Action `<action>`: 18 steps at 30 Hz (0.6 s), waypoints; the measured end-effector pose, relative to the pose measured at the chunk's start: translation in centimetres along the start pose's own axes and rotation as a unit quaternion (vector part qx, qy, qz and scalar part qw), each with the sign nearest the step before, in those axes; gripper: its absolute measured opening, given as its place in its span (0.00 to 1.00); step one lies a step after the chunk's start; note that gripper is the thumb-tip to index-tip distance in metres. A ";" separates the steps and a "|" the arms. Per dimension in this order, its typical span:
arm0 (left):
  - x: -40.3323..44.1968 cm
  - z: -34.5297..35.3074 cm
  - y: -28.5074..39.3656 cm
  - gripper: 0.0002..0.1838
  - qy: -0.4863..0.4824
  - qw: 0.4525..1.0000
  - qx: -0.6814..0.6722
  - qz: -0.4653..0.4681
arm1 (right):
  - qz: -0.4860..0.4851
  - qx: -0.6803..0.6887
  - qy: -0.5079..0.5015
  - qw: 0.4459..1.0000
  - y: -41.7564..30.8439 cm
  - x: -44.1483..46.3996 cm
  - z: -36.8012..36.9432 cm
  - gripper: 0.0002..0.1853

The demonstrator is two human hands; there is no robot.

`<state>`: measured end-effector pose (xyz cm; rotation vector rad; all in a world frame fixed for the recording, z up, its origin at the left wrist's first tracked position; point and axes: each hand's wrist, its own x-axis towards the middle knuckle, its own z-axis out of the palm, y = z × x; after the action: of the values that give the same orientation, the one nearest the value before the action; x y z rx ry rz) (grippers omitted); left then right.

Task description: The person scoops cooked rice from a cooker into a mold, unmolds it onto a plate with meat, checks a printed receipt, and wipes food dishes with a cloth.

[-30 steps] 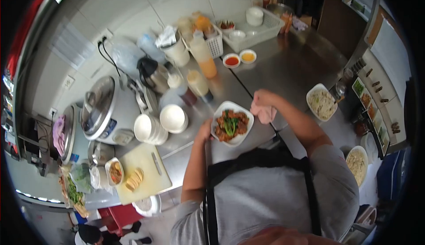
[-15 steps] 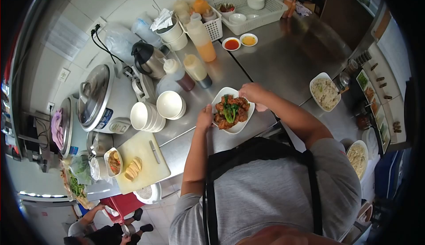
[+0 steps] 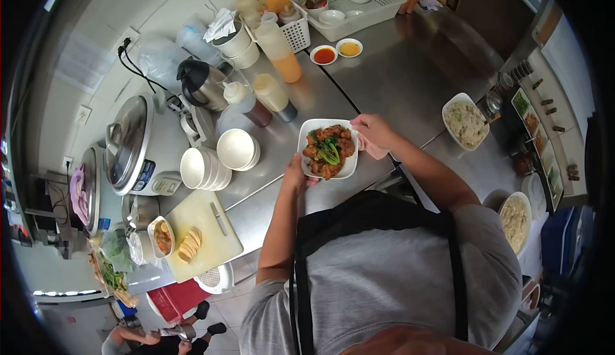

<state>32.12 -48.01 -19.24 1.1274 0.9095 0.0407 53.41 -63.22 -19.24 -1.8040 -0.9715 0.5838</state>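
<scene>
A white square dish [image 3: 350, 168] holds glazed brown meat pieces [image 3: 346, 147] with a leafy green garnish [image 3: 328, 150] in the middle. My left hand [image 3: 296, 174] grips its lower left corner, fingers partly tucked beneath. At the upper right edge, my right hand [image 3: 373, 128] has its fingers closed on the rim, with a pinkish cloth [image 3: 373, 148] hanging below that hand. The dish is held in front of my body over the steel counter [image 3: 403, 66]. Whether its base touches the counter I cannot tell.
Stacked white bowls [image 3: 236, 150], squeeze bottles [image 3: 246, 102] and a rice cooker [image 3: 131, 143] stand to the left. A cutting board [image 3: 224, 243] carries a knife [image 3: 219, 219] and sliced food. Two sauce dishes [image 3: 323, 55] sit behind. At right is a rice bowl [image 3: 466, 123]. Another person [image 3: 150, 341] is lower left.
The dish has shifted slightly left and turned a little in my hands. More of the pinkish cloth shows under my right hand. The other person at lower left has moved.
</scene>
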 end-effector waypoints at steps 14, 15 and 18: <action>-2.2 2.3 -1.3 0.29 -0.057 0.994 -0.054 -0.072 | 0.056 -0.080 -0.302 0.948 -2.0 -6.1 -4.6 0.08; -1.8 1.8 -1.1 0.30 -0.085 0.993 -0.006 -0.088 | 0.121 -0.063 -0.313 0.940 -2.4 -6.1 -5.4 0.08; 0.8 -1.0 -0.5 0.34 -0.123 0.983 0.089 -0.101 | 0.098 0.045 -0.104 0.989 -1.2 -5.9 -5.2 0.07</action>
<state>31.77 -47.14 -20.22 1.1703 0.8109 -0.3461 53.47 -70.57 -16.15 -1.7954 -0.8945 0.9398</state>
